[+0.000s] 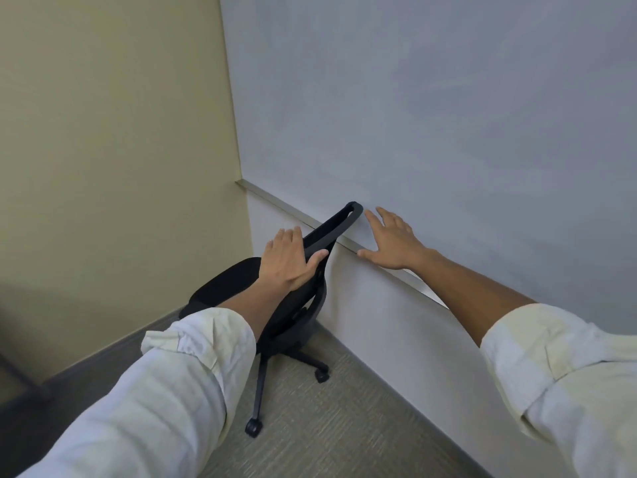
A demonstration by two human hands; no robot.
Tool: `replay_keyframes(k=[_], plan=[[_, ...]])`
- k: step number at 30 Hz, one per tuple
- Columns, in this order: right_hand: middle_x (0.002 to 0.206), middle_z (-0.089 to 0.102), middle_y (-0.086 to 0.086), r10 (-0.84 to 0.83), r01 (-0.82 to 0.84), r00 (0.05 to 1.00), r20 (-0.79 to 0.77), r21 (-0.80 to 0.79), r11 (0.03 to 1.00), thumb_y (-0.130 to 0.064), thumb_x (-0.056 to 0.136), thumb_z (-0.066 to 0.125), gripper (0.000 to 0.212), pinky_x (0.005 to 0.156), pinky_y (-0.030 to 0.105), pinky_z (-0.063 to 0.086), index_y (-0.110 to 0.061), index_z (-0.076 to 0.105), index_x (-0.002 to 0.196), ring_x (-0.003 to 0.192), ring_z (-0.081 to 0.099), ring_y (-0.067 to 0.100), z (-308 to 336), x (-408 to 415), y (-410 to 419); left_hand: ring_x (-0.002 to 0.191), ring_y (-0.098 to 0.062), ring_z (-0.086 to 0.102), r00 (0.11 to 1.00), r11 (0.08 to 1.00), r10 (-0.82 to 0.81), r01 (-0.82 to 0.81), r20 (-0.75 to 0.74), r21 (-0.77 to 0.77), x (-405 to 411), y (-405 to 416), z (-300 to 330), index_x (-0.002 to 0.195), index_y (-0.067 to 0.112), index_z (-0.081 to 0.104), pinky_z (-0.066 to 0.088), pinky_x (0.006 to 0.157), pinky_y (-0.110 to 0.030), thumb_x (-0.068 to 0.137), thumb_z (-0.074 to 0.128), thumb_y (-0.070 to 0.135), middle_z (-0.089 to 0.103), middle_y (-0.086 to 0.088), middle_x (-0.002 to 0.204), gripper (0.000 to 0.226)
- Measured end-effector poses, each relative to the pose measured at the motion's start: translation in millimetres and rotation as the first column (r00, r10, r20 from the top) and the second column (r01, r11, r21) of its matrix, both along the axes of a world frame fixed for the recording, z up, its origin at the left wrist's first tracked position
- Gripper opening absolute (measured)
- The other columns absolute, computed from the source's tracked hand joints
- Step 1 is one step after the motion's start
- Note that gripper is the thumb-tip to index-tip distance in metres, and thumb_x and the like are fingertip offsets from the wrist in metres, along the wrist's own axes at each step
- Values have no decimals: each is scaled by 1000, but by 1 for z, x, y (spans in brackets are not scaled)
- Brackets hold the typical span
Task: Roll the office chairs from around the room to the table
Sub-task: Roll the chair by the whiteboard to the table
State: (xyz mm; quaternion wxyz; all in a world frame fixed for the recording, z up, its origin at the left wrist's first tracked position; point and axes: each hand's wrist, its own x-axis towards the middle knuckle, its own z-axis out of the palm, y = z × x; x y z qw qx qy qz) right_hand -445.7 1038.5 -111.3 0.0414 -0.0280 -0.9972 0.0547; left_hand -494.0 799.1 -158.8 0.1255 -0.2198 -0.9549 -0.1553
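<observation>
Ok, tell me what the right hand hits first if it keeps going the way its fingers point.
Most likely the whiteboard: the right hand is spread open, fingers aimed up at it, beside the chair's backrest. Depth is unclear; it may already be touching.

You are wearing a pale cream, long-sleeved shirt of thin, creased cloth. Your left sleeve is rolled back into a loose, rumpled cuff partway up the forearm, with soft folds running along its length. Your right sleeve is rolled back the same way, its turned-up cuff showing a flat stitched edge. Below both cuffs your forearms are bare, and your left hand and right hand carry no rings, watch or gloves
</observation>
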Motion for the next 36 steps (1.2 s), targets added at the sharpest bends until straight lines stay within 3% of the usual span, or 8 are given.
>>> replay_keyframes(k=[3, 6, 13, 19, 25, 28, 31, 36], plan=[[167, 0, 14, 39, -39, 999, 13, -15, 999, -50, 91, 63, 96, 122, 50, 13, -21, 1, 159, 152, 4, 36, -8, -35, 13, 113, -32, 54, 996, 999, -51, 50, 79, 16, -21, 20, -9, 129, 10, 47, 47, 86, -45, 95, 36, 65, 60, -14, 119, 66], [166, 2, 15, 72, -72, 996, 47, 8, 997, -48, 91, 63, 94, 122, 50, 14, -20, 4, 159, 151, 6, 37, -21, -74, 23, 104, -31, 57, 994, 1000, 4, -3, 110, -12, -48, 34, -20, 123, 8, 51, 48, 78, -43, 96, 39, 63, 61, -13, 113, 62], [163, 14, 16, 63, -95, 982, 180, 175, 980, -44, 90, 62, 84, 116, 50, 27, -16, 19, 156, 144, 25, 38, -50, -168, 46, 96, -30, 63, 961, 994, 12, 20, 276, -111, -119, 59, -59, 112, 8, 54, 49, 73, -39, 94, 48, 60, 63, -11, 107, 55], [162, 17, 18, 79, -169, 954, 290, 301, 939, -49, 88, 61, 79, 116, 50, 24, -16, 27, 151, 148, 13, 40, -78, -234, 63, 67, -22, 56, 974, 954, 155, -104, 168, -281, -136, 70, -71, 89, 14, 58, 41, 63, -36, 94, 36, 68, 64, -4, 82, 59], [146, 38, 18, 156, -253, 937, 312, 299, 920, -51, 85, 62, 65, 110, 46, 32, -19, 41, 137, 136, 32, 38, -92, -281, 82, 65, -22, 51, 933, 925, 275, -189, 234, -331, -142, 61, -62, 79, 17, 55, 39, 65, -35, 89, 39, 74, 48, 2, 67, 60], [125, 59, 11, 265, -385, 906, 330, 381, 841, -46, 90, 54, 40, 108, 44, 34, -19, 57, 119, 123, 45, 37, -98, -284, 77, 59, -20, 48, 909, 905, 347, -261, 231, -336, -129, 53, -66, 82, 17, 59, 39, 61, -35, 90, 42, 71, 46, 3, 63, 57], [79, 68, 1, 458, -544, 836, 302, 357, 759, -31, 80, 54, 13, 98, 39, 43, -22, 59, 72, 79, 60, 24, -104, -279, 67, 65, -25, 55, 890, 873, 406, -310, 208, -377, -112, 37, -70, 89, 14, 64, 41, 61, -34, 90, 43, 69, 55, 1, 70, 59], [56, 59, -4, 714, -732, 641, 281, 505, 458, -42, 77, 39, 30, 85, 34, 36, -22, 54, 60, 54, 45, 17, -120, -274, 52, 65, -24, 57, 855, 841, 469, -355, 221, -409, -93, 5, -75, 78, 20, 63, 47, 64, -35, 87, 44, 70, 68, -3, 79, 54]])
